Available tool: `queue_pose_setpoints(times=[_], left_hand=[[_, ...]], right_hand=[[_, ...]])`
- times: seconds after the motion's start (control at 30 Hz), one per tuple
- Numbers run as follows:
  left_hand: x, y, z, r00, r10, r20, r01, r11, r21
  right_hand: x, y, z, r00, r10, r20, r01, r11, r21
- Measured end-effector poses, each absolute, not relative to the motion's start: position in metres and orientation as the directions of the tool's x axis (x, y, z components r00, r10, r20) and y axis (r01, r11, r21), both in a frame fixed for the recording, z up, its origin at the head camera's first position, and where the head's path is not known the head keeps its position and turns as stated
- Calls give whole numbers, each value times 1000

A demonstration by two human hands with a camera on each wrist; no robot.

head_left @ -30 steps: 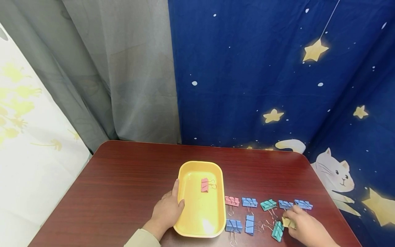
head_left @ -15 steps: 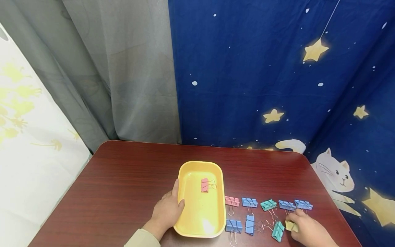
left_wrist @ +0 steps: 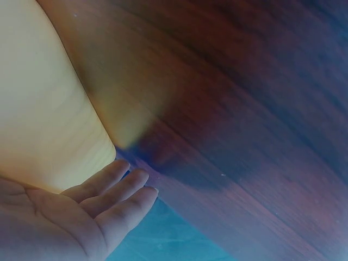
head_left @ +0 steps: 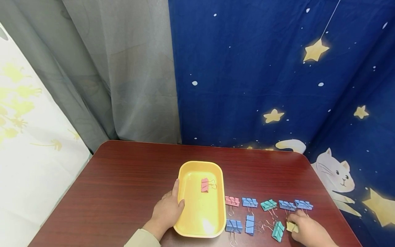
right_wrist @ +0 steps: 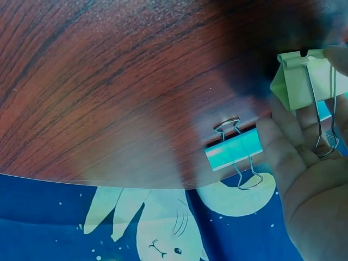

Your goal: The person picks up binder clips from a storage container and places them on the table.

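A yellow tray [head_left: 200, 219] lies on the table with a pink binder clip [head_left: 205, 185] inside. My left hand [head_left: 166, 210] rests against the tray's left side, thumb at the rim; in the left wrist view its fingers [left_wrist: 117, 198] lie straight beside the outer wall. At the right, my right hand [head_left: 308, 228] pinches a yellow binder clip [right_wrist: 304, 81] between thumb and fingers. Its wire handles show in the right wrist view. Near that hand are a green binder clip [head_left: 278, 231] and blue binder clips [head_left: 303, 204], [head_left: 287, 205] just beyond the fingertips.
Between tray and right hand lie a pink clip [head_left: 232, 201], a green clip [head_left: 268, 205] and several blue clips [head_left: 233, 226], handles sticking out. The dark red table [head_left: 132, 178] ends at a blue star-patterned curtain [head_left: 234, 85] and a grey curtain [head_left: 139, 68].
My right hand has shifted slightly right and toward me with the yellow binder clip, a little away from the green one. The left hand and the tray have not moved.
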State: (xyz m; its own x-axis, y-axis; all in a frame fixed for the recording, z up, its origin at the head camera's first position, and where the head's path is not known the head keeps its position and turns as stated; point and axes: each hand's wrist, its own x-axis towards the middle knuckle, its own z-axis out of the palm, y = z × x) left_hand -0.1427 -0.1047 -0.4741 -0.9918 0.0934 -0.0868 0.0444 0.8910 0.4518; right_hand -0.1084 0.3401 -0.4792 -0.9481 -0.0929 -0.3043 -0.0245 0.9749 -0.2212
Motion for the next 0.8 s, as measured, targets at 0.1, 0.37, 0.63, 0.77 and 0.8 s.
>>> queue_pose_setpoints(times=[0.1,0.37,0.63,0.77,0.8], left_hand=[[-142,-105,-474,-991,95,-91,45,891,452],[-142,-105,-473,-991,93,-93,41,890,454],[-142,-105,-473,-992,94,-86,45,891,452],[-142,-105,-472,-992,94,-82,46,889,455],[-142,-105,-472,-992,94,-82,47,889,456]], right_hand=[[-107,341,-480,-949,-94,-300,-27,975,-221],[-108,340,-481,-958,-92,-272,-39,980,-194],[-109,338,-481,-954,-90,-286,-33,980,-197],[-108,338,-480,-951,-90,-295,-33,981,-192],[-108,337,-480,-950,-91,-298,-34,981,-191]])
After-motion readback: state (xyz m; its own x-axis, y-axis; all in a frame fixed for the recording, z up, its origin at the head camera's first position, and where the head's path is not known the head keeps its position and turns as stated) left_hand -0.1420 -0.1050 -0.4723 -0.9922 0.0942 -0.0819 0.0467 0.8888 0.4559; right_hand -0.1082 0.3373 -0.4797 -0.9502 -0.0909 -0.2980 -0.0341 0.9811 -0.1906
